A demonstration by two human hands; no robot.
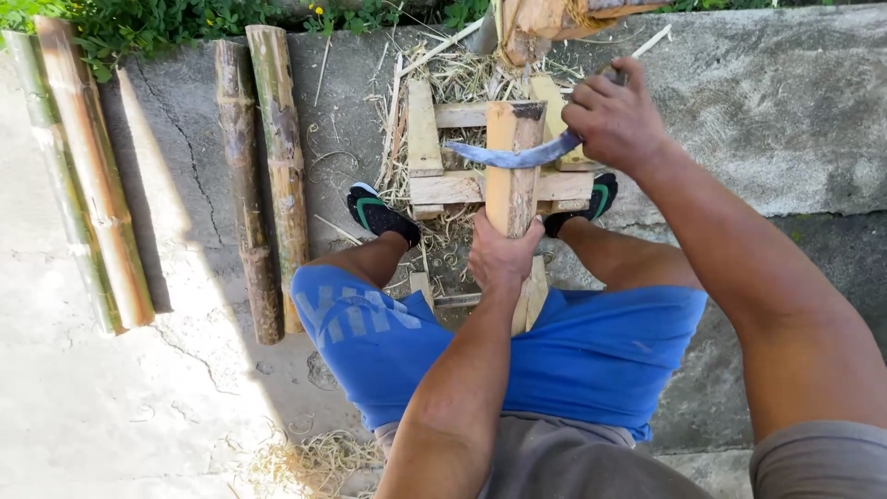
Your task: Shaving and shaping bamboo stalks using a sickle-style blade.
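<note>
The concrete ground (785,102) spreads widest around me, open and bare to my right, cracked on my left. Along that left side lie two split bamboo halves (88,176) by the edge of the green plants (139,23), and nearer my leg two round bamboo poles (263,176), side by side and well apart from my work. Between my feet sits a low wooden frame (443,185) of nailed slats with dry shavings (462,74) scattered about it; my black shoes (381,214) press against its near edge on either side. A bamboo slat (511,185) stands upright against the frame, its lower end running down between my knees. My left hand (502,254) is wrapped firmly around the slat's middle. My right hand (614,115) is closed on the handle of a curved knife (517,155), whose blade lies across the slat just below its top end; whether the edge has bitten into the bamboo I cannot quite tell.
</note>
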